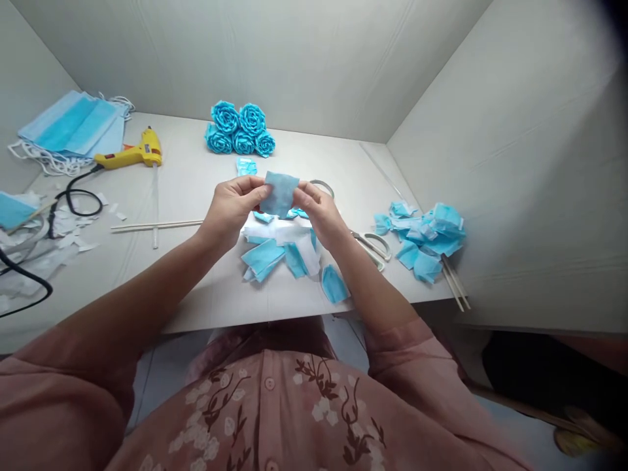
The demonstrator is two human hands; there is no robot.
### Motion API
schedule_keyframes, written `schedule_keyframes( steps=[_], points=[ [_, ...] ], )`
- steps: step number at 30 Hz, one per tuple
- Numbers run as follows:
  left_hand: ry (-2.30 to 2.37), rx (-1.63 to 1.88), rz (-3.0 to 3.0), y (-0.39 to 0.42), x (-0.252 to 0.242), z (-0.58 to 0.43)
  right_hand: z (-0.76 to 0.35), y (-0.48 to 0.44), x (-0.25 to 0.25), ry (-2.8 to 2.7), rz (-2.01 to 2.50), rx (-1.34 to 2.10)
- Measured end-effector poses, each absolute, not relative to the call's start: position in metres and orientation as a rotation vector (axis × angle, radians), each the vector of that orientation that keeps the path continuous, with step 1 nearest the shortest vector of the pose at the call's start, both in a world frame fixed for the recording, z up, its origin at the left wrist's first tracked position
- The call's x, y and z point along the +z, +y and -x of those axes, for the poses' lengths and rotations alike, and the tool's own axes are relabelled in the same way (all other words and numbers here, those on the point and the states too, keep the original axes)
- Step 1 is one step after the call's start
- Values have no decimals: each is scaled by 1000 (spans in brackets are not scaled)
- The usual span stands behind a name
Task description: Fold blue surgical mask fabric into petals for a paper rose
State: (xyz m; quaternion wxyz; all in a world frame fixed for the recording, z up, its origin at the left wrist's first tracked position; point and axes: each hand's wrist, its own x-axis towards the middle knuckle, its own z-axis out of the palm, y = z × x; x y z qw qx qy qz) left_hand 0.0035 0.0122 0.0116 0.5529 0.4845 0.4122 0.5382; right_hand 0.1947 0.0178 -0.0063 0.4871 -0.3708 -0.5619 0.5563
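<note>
Between both hands, above the middle of the table, is a small blue piece of face mask fabric (279,195). My left hand (233,208) pinches its left edge, thumb in front. The right edge is pinched by my right hand (321,210). Below them lie cut blue and white fabric pieces (265,258), and a single rounded blue petal (335,285) sits near my right forearm. Scissors (375,247) rest to the right, partly behind that forearm. A small flat blue piece (246,166) lies just beyond my left hand.
Several rolled blue fabric roses (240,129) are stacked at the back. A yellow glue gun (135,154), its black cord, a pile of face masks (73,124) and white scraps (69,229) occupy the left. More blue pieces (426,232) lie over wooden sticks (456,284) at the right wall.
</note>
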Motion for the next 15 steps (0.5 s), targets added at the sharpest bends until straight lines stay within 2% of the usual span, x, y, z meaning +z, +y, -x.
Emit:
schedule_keyframes(
  steps=[9,12,15],
  points=[
    [936,1229,-1047,11,6,-4,-193,17,-6,-1253,955,1263],
    [946,1299,-1022,11,8,-2,-197,18,-6,-1313,963,1078],
    [970,1229,-1044,10,10,-1,-201,16,-6,-1472,999,719]
  ],
)
